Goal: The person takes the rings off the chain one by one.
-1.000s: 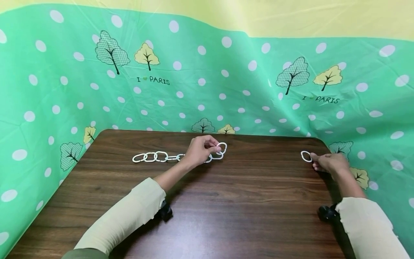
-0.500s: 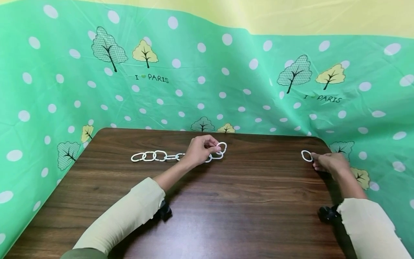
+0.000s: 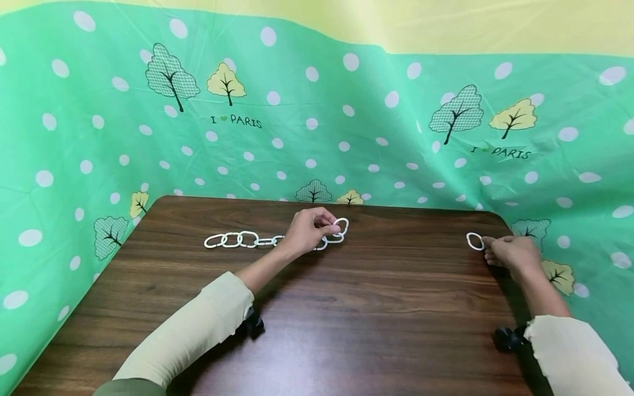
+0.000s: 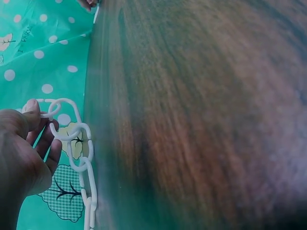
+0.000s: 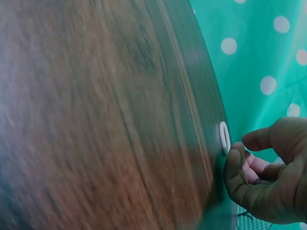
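Note:
A white plastic chain (image 3: 247, 239) of several oval links lies along the far part of the table. My left hand (image 3: 307, 231) pinches its right end link (image 3: 342, 225) between thumb and fingers and holds it raised. In the left wrist view, the linked chain (image 4: 81, 143) runs down beside that hand (image 4: 29, 148). A single white link (image 3: 475, 241) lies on the table near the far right corner. Just right of it is my right hand (image 3: 512, 256). The right wrist view shows that hand's (image 5: 268, 172) thumb and index finger slightly apart, fingertips beside the loose link (image 5: 224, 138).
The dark wood-grain table (image 3: 346, 308) has rounded far corners. A green cloth (image 3: 307, 110) with white dots and printed trees hangs behind it and along both sides. Each wrist wears a black camera, such as the left one (image 3: 254, 323).
My right hand has drawn back slightly to the right, its fingertips now only at the loose link's edge. My left hand keeps its hold on the chain. The head view has shifted a little.

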